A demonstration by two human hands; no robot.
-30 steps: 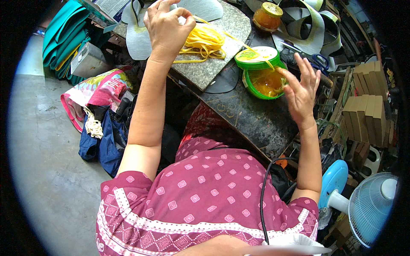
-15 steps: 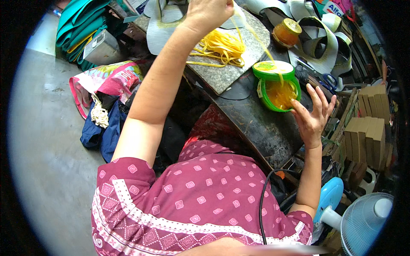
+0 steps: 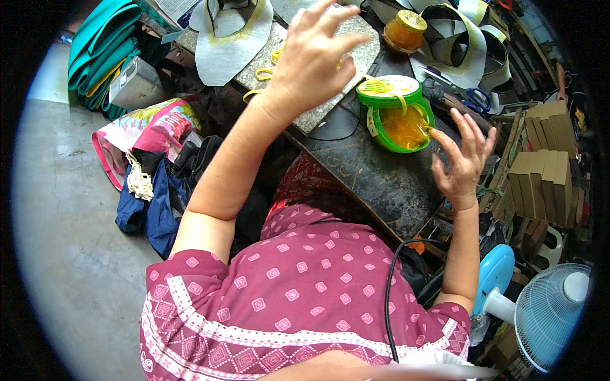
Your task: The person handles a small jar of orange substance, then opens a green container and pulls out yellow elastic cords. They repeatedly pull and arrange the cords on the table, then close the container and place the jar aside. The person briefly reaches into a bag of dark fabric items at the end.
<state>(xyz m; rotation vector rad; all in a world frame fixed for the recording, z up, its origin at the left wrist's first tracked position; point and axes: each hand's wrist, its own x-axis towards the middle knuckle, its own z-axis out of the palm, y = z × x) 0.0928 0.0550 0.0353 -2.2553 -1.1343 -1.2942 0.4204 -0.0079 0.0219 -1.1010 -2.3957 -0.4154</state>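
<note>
My left hand (image 3: 314, 63) is raised over a speckled stone slab (image 3: 362, 39), fingers spread and nothing visible in them. It hides most of the yellow strips; a few loops (image 3: 264, 74) show beside the wrist. To the right stands a green tub (image 3: 399, 138) holding an amber, glossy, glue-like substance (image 3: 406, 125). Its upper part has a pale lid or ledge (image 3: 389, 85), with a yellow strip (image 3: 401, 100) lying across it and hanging down towards the amber substance. My right hand (image 3: 465, 162) is beside the tub, fingers apart, the index fingertip at or very near its rim.
Behind the tub is an amber jar (image 3: 405, 32), with curled grey pieces (image 3: 467, 51) and blue-handled scissors (image 3: 476, 100) to its right. A flat grey cut piece (image 3: 234, 47) lies at the slab's left. Brown blocks (image 3: 540, 187) and a fan (image 3: 551, 314) stand at right.
My left hand has come down and nearer from above the slab, its closed fingers now spread. The strip that stretched from it to the tub now lies over the lid. The right hand stays beside the tub.
</note>
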